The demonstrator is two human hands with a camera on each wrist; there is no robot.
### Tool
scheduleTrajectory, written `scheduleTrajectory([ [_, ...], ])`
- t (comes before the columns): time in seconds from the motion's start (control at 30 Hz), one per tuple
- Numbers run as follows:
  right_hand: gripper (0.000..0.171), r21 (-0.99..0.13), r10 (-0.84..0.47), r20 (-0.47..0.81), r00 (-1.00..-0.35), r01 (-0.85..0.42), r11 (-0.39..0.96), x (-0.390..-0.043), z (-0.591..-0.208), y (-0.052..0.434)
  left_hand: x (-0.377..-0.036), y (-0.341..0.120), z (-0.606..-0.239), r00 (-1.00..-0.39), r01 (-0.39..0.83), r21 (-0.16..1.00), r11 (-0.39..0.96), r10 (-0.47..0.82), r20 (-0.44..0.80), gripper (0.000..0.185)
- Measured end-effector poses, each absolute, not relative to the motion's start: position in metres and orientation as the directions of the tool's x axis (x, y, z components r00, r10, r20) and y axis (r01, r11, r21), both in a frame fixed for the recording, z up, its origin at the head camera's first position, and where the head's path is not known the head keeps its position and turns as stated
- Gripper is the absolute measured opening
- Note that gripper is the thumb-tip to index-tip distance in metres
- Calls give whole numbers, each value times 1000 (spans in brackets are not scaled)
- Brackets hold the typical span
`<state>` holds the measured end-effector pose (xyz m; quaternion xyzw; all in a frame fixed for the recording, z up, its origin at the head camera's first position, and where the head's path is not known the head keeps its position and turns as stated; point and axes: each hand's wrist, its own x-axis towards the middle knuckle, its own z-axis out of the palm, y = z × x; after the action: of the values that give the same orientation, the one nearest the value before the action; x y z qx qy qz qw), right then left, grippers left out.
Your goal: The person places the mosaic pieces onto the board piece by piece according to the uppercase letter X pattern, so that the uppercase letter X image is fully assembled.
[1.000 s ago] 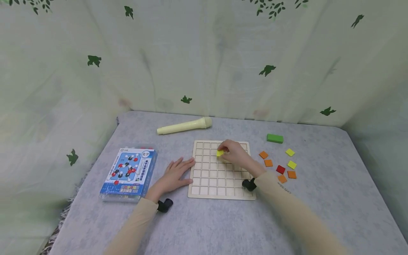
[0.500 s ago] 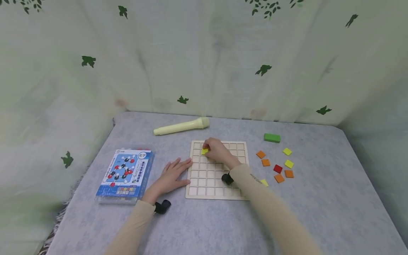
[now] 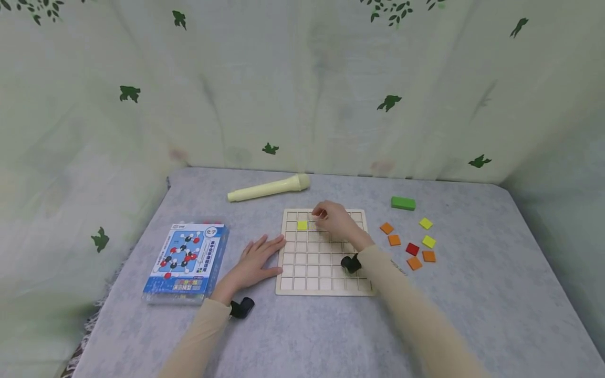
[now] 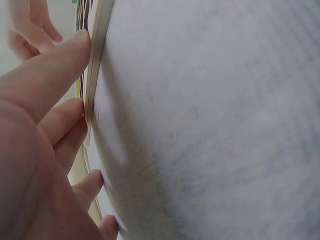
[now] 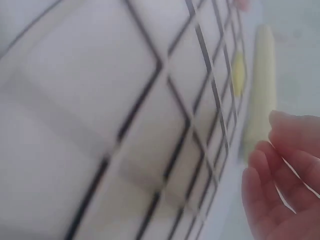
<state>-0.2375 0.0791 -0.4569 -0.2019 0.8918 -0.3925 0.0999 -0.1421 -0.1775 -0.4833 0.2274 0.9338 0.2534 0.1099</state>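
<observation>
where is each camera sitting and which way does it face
Head: worn high, looking forward and down at the pale wooden grid board; both sleeved arms, left hand and right hand show.
Left wrist: low over the grey table, facing the board's edge; left fingers show.
Right wrist: close above the grid; right fingertips show.
Head and right wrist share the yellow square tile.

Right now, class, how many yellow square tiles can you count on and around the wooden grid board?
3. One yellow tile sits in a cell near the board's far-left corner; two more lie loose on the table right of the board. The right arm may hide another.
</observation>
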Motion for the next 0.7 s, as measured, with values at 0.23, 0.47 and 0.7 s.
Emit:
scheduleTrajectory([
  [0.23, 23, -762, -328, 54, -943, -251, 597, -229, -454, 158, -142, -179, -485, -868, 385, 534, 752, 492, -66, 67],
  [0.47, 26, -713, -173, -71, -982, -71, 698, -210, -461, 224, -141, -178, -484, -869, 387, 536, 750, 491, -60, 68],
  [0.7, 32, -646, -205, -116, -972, -83, 759, -207, -473, 237, -142, -178, -485, -870, 380, 530, 758, 487, -74, 67],
])
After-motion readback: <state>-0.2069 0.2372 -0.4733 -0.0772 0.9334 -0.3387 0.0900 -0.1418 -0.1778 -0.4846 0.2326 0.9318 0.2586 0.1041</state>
